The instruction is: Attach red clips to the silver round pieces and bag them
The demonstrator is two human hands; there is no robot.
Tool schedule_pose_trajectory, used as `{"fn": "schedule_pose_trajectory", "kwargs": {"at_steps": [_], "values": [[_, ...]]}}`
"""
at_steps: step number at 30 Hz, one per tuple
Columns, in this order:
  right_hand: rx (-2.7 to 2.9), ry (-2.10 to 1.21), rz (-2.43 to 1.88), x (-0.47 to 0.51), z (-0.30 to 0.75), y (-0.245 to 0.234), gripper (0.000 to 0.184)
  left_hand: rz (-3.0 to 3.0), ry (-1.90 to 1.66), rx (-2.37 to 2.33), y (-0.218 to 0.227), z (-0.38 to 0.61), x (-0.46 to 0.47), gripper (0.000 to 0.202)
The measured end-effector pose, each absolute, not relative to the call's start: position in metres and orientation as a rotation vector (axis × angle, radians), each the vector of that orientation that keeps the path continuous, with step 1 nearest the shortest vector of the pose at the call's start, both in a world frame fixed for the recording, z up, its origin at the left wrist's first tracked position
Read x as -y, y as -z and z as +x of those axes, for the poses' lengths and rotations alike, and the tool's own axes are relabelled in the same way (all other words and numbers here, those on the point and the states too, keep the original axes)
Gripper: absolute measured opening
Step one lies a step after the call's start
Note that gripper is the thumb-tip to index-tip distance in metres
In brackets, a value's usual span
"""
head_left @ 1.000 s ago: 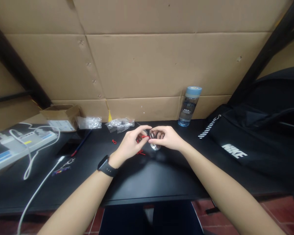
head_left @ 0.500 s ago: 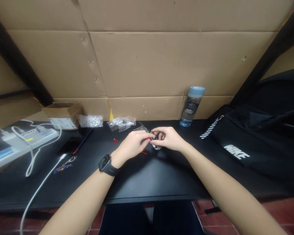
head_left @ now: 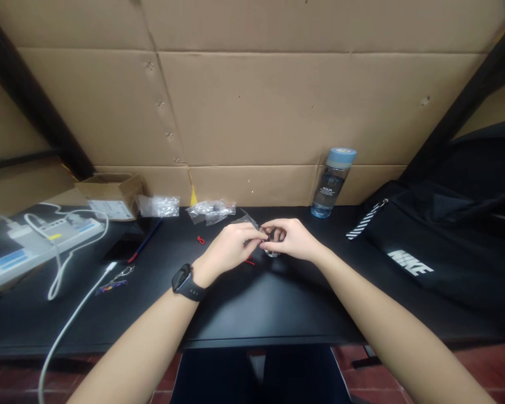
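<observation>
Both hands meet over the middle of the black desk (head_left: 252, 303). My left hand (head_left: 231, 247), with a black watch on its wrist, pinches its fingers together against the right hand; whatever it pinches is hidden. My right hand (head_left: 290, 238) is curled around a small clear, shiny object (head_left: 271, 252) that shows just below its fingers. A small red piece (head_left: 249, 261) lies on the desk under the hands, and another red piece (head_left: 201, 240) lies to the left.
Clear plastic bags (head_left: 210, 210) and a cardboard box (head_left: 111, 193) sit at the back left, a water bottle (head_left: 332, 182) at the back right. A black Nike bag (head_left: 437, 247) fills the right. A power strip (head_left: 29, 247), white cable (head_left: 73, 314) and keyring (head_left: 111, 283) lie left.
The red piece seen between my left fingers earlier is now hidden by them. My fingers have drawn closer together around the small object. The view has shifted slightly.
</observation>
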State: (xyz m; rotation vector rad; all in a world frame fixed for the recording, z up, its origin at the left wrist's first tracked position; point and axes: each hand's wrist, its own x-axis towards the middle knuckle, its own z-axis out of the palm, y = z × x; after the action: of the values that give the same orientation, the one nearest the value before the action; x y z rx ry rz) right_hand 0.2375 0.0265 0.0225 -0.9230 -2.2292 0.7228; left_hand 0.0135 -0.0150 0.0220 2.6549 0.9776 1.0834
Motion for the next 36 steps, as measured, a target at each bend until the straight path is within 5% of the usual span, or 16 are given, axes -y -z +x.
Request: {"fn": "schedule_pose_trajectory", "kwargs": {"at_steps": [7, 16, 26, 36], "values": [[2.285, -0.645, -0.918, -0.027, 0.238, -0.023, 0.039, 2.720, -0.774, -1.105, -0.017, 0.011, 0.017, 0.055], [2.317, -0.520, -0.932, -0.030, 0.243, -0.024, 0.042, 2.722, -0.820, -1.207, -0.013, 0.011, 0.016, 0.057], [2.030, -0.987, -0.846, -0.033, 0.241, -0.019, 0.053, 2.448, -1.221, -1.162, -0.021, 0.016, 0.013, 0.033], [1.678, -1.173, -0.774, -0.028, 0.232, -0.020, 0.054, 2.452, -1.047, -1.067, -0.013, 0.014, 0.013, 0.063]]}}
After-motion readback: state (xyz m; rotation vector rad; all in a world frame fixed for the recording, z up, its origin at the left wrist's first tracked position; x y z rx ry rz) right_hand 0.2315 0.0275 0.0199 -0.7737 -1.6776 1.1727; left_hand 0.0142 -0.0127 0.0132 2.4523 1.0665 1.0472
